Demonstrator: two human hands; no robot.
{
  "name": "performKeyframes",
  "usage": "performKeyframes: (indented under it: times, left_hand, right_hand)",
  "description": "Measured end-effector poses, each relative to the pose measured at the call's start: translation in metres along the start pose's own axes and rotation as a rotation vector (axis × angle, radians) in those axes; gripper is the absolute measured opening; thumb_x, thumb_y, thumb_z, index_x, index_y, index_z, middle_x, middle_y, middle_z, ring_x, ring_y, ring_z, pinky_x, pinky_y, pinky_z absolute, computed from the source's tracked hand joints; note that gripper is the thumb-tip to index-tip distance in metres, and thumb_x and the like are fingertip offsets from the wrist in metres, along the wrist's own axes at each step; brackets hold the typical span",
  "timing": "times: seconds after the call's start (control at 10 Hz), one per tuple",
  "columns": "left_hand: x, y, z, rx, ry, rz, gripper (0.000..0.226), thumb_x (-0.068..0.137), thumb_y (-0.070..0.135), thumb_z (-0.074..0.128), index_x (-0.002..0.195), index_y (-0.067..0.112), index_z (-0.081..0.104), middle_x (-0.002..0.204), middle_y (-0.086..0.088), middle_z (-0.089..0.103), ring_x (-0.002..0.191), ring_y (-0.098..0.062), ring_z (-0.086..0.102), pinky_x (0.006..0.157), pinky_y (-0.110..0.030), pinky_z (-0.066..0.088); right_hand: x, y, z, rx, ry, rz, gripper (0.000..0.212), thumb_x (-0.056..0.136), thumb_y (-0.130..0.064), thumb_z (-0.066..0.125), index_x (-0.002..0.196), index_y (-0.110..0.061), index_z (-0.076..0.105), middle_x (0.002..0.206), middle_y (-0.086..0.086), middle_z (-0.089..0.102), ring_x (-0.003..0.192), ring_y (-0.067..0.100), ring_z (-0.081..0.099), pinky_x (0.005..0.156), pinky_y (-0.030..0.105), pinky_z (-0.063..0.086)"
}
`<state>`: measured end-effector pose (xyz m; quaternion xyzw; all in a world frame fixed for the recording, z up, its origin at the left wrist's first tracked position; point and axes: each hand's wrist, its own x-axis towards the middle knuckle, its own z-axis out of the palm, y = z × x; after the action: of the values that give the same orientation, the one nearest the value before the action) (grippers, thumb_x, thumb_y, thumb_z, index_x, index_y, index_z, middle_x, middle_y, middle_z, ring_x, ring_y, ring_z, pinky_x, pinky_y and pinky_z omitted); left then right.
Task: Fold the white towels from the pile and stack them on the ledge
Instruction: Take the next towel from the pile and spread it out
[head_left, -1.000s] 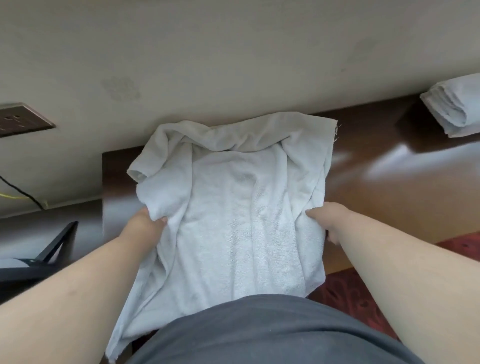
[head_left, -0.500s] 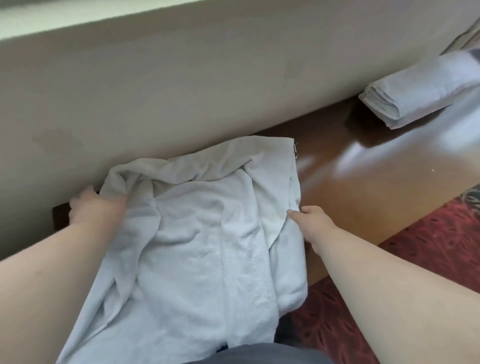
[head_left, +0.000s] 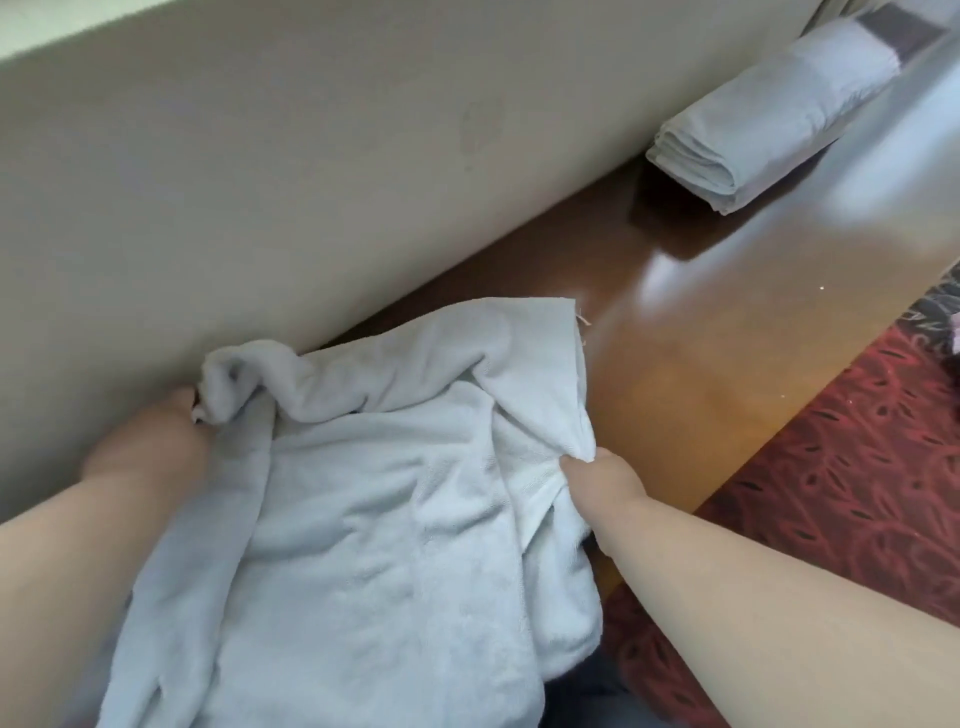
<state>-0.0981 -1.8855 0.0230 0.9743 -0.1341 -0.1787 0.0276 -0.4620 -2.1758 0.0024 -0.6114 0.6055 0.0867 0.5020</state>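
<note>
Towel (head_left: 374, 493), crumpled at lower centre and draped off the ledge (head_left: 701, 332), is pinched by the right hand (head_left: 602, 480) and gripped at its bunched corner by the left hand (head_left: 150, 447), so uneven pulling could leave creases or slide it off.

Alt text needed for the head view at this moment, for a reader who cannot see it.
Two bare hands hold a rumpled white towel spread over a glossy brown wooden ledge against a beige wall: the left hand grips its bunched far left corner, the right hand pinches its right edge. A folded white towel lies farther along the ledge, with red patterned carpet below.
</note>
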Motion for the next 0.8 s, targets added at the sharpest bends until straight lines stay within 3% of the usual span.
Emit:
performKeyframes:
  times: [0.1, 0.2, 0.3, 0.4, 0.5, 0.6, 0.7, 0.8]
  left_hand:
    - [-0.021, 0.079, -0.021, -0.001, 0.121, 0.121, 0.016, 0.095, 0.038, 0.04, 0.091, 0.023, 0.038, 0.074, -0.007, 0.051, 0.073, -0.033, 0.057, 0.066, -0.039, 0.046]
    - [-0.017, 0.15, -0.036, -0.09, 0.145, 0.173, 0.017, 0.093, 0.024, 0.048, 0.091, 0.016, 0.033, 0.072, -0.01, 0.046, 0.075, -0.033, 0.053, 0.071, -0.041, 0.044]
    - [-0.015, 0.2, -0.05, -0.154, 0.145, 0.23, 0.021, 0.091, 0.016, 0.051, 0.094, 0.015, 0.031, 0.07, -0.008, 0.042, 0.081, -0.034, 0.056, 0.075, -0.042, 0.044]
    - [-0.022, 0.222, -0.055, -0.161, 0.148, 0.272, 0.025, 0.087, 0.012, 0.056, 0.098, 0.016, 0.033, 0.075, -0.013, 0.047, 0.086, -0.037, 0.06, 0.074, -0.043, 0.045]
    - [-0.03, 0.226, -0.053, -0.201, 0.22, 0.212, 0.024, 0.089, 0.009, 0.052, 0.109, 0.015, 0.042, 0.094, -0.018, 0.059, 0.09, -0.039, 0.062, 0.077, -0.045, 0.049]
    - [-0.028, 0.237, -0.052, -0.303, 0.222, 0.029, 0.024, 0.092, 0.01, 0.05, 0.115, 0.015, 0.043, 0.098, -0.016, 0.055, 0.092, -0.035, 0.058, 0.083, -0.043, 0.046]
    - [-0.025, 0.248, -0.051, -0.371, 0.247, -0.106, 0.018, 0.097, 0.013, 0.041, 0.108, 0.027, 0.039, 0.101, -0.009, 0.054, 0.084, -0.027, 0.055, 0.082, -0.032, 0.047]
    - [-0.03, 0.264, -0.059, -0.552, 0.365, -0.201, 0.018, 0.091, 0.013, 0.045, 0.102, 0.027, 0.044, 0.107, -0.008, 0.062, 0.09, -0.032, 0.067, 0.083, -0.043, 0.059]
  right_hand:
    - [-0.01, 0.023, -0.018, 0.073, 0.049, 0.074, 0.023, 0.096, -0.03, 0.052, 0.111, -0.015, 0.059, 0.097, 0.003, 0.063, 0.096, 0.029, 0.061, 0.094, 0.041, 0.051]
    - [-0.028, 0.036, -0.028, 0.038, -0.114, 0.157, 0.028, 0.096, -0.026, 0.055, 0.117, -0.008, 0.061, 0.109, 0.01, 0.066, 0.105, 0.032, 0.063, 0.096, 0.044, 0.052]
    - [-0.046, 0.039, -0.04, -0.173, -0.313, 0.241, 0.033, 0.095, -0.033, 0.057, 0.118, -0.01, 0.061, 0.111, 0.01, 0.067, 0.1, 0.028, 0.066, 0.086, 0.041, 0.058]
    - [-0.039, 0.026, -0.067, -0.478, -0.211, 0.102, 0.039, 0.093, -0.054, 0.054, 0.105, -0.016, 0.053, 0.093, 0.002, 0.063, 0.085, 0.022, 0.063, 0.068, 0.032, 0.053]
    - [-0.004, 0.0, -0.107, -0.61, 0.059, -0.157, 0.042, 0.094, -0.053, 0.052, 0.107, -0.014, 0.055, 0.097, 0.003, 0.059, 0.091, 0.024, 0.061, 0.075, 0.034, 0.049]
    - [0.041, -0.035, -0.142, -0.44, 0.154, -0.249, 0.05, 0.091, -0.046, 0.062, 0.13, -0.018, 0.047, 0.128, 0.006, 0.046, 0.095, 0.026, 0.059, 0.08, 0.035, 0.048]
    - [0.091, -0.065, -0.159, -0.472, 0.03, -0.284, 0.071, 0.088, -0.046, 0.067, 0.145, -0.019, 0.035, 0.142, 0.006, 0.041, 0.113, 0.03, 0.058, 0.086, 0.037, 0.049]
    - [0.119, -0.083, -0.167, -0.8, -0.207, -0.398, 0.047, 0.095, -0.039, 0.059, 0.133, -0.013, 0.05, 0.134, 0.006, 0.056, 0.116, 0.028, 0.056, 0.083, 0.03, 0.043]
